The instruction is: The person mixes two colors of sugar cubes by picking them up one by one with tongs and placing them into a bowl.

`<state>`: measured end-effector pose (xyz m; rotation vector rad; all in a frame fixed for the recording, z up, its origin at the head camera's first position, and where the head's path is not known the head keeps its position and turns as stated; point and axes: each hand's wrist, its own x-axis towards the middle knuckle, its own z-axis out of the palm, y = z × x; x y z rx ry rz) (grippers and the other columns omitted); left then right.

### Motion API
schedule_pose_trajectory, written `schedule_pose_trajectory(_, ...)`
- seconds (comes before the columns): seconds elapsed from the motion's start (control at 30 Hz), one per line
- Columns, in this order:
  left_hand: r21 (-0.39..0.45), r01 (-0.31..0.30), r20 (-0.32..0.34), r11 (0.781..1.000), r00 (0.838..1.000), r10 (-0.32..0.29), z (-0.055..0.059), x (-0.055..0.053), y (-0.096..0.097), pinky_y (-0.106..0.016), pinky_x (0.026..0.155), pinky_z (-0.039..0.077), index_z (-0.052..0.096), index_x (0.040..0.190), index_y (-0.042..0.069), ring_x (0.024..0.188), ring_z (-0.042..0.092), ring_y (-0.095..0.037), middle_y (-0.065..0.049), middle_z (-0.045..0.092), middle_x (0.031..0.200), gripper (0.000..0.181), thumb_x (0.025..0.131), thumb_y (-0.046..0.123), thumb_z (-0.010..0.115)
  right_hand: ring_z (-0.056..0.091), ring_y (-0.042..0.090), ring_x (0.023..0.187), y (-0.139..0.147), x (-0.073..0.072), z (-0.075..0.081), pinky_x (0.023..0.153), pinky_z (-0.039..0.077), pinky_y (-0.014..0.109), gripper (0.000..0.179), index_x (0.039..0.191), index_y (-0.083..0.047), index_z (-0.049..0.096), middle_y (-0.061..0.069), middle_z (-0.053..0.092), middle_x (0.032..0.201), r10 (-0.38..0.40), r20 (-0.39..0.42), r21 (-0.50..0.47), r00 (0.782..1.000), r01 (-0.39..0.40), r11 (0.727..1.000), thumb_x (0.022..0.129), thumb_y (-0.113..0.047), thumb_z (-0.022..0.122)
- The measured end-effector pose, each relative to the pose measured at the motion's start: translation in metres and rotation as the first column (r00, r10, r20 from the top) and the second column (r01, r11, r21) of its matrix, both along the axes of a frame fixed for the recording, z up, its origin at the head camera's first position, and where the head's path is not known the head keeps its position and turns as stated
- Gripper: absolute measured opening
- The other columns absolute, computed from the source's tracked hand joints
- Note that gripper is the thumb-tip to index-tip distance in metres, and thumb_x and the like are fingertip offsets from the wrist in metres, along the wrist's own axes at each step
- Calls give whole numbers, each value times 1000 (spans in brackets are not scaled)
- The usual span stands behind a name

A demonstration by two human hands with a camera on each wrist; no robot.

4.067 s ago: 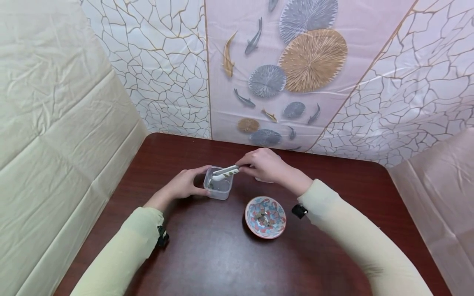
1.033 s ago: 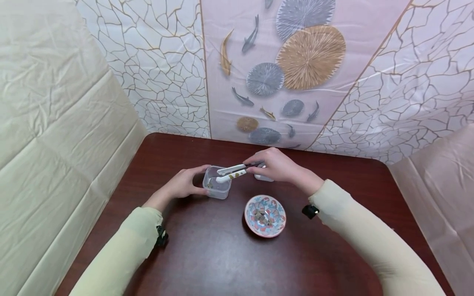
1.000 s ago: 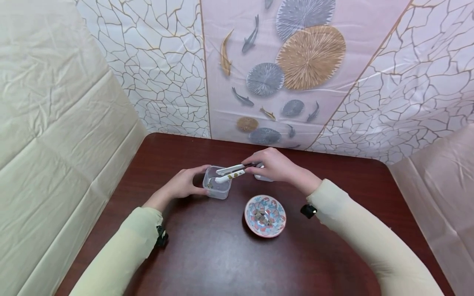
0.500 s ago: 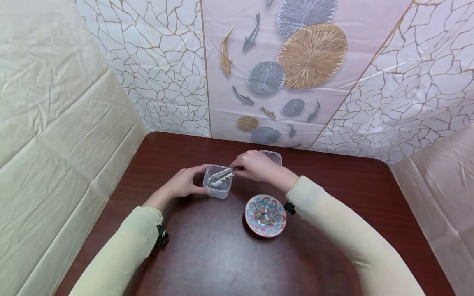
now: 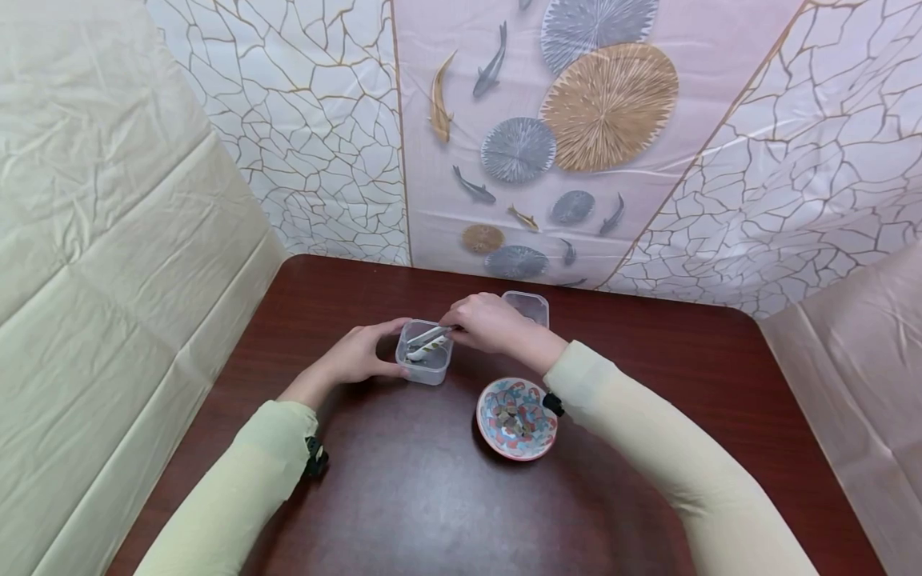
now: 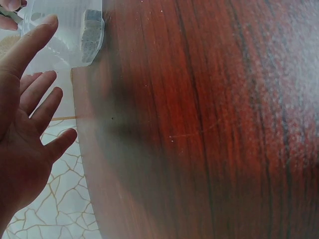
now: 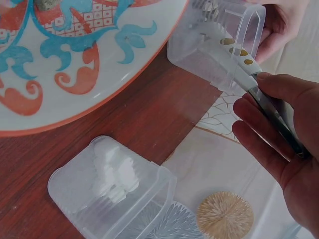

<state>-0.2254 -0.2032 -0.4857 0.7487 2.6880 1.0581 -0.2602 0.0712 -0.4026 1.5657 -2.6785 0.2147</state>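
Note:
My left hand point(image 5: 353, 358) holds a small clear plastic container point(image 5: 426, 377) at its left side, thumb and forefinger spread along two walls; the other fingers stand out straight in the left wrist view. My right hand point(image 5: 486, 322) grips small tongs point(image 7: 239, 74), white with yellow-brown spots and a dark metal handle. The tongs' white ends reach down inside the container. A small greyish block point(image 6: 90, 37) lies against the container's wall. Whether the tong tips touch it is hidden by the cloudy plastic.
A patterned red-and-blue bowl point(image 5: 484, 432) with several small brownish-grey pieces stands in front of my right forearm. Behind my right hand is a second clear container point(image 5: 531, 304), with something white in it point(image 7: 119, 174). Printed cloth hangs behind the dark wooden table point(image 5: 403, 496).
My right hand has moved left and lowered the tongs from the container's right rim into it; their arms have come closer together. The second container shows more. My left hand has stayed put.

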Motion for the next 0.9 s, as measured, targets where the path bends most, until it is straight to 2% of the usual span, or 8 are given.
schedule_pose_trajectory(0.23, -9, -1, -11, 1000, 1000, 0, 1, 0, 0, -51, 116, 46, 55, 157, 17, 136, 61, -25, -5, 67, 147, 85, 83, 33, 94, 75, 20, 86, -3, 1, 1, 77, 58, 43, 6, 96, -11, 80, 2, 79, 96, 14, -10, 9, 1000, -14, 1000, 96, -9, 75)
schedule_pose_trajectory(0.43, -9, -5, 4, 1000, 1000, 5, -1, -1, 0, -50, 116, 45, 54, 157, 19, 137, 61, -24, -4, 67, 147, 86, 83, 34, 94, 77, 20, 94, 0, 1, -3, 82, 60, 43, 9, 102, -11, 82, 3, 81, 102, 22, -30, 9, 999, -22, 1000, 99, -9, 73)
schedule_pose_trajectory(0.67, -3, 1, -11, 1000, 1000, -1, -2, 0, 0, -52, 116, 45, 55, 157, 18, 136, 61, -25, -4, 68, 145, 85, 84, 34, 94, 77, 20, 95, 11, 6, 6, 85, 61, 43, 12, 107, -9, 83, 4, 81, 103, 7, -7, -116, 1000, -8, 993, 97, -8, 77)
schedule_pose_trajectory(0.9, -4, -2, -3, 1000, 1000, 2, 0, 1, 0, -52, 117, 44, 54, 157, 16, 138, 60, -26, -5, 67, 147, 86, 83, 33, 95, 76, 18, 91, 30, 17, 22, 81, 61, 42, 14, 109, -9, 83, 3, 80, 101, 20, -8, -186, 1000, -22, 982, 95, -8, 79)
